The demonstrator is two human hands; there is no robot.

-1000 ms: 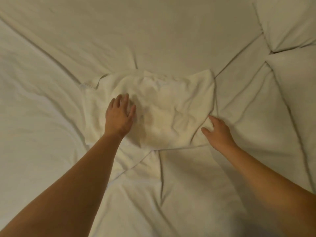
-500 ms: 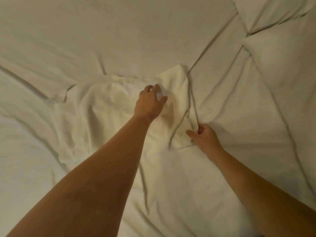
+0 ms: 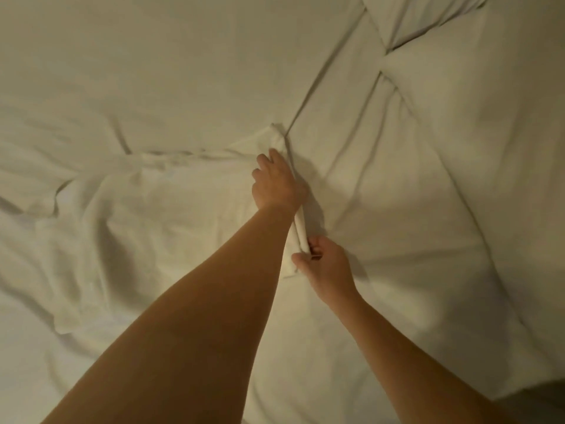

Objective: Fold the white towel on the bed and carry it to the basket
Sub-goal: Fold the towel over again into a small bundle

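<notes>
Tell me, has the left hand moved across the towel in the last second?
Yes. The left hand went from the white towel's left part to its right edge.

Bedroom, rumpled white bed, pillows

No text, label, brand, number or sign legible anywhere in view. Plain white cloth towel: no tag or print readable. Wrinkled off-white bed sheet: unmarked. White fabric pillows at right: unmarked.
</notes>
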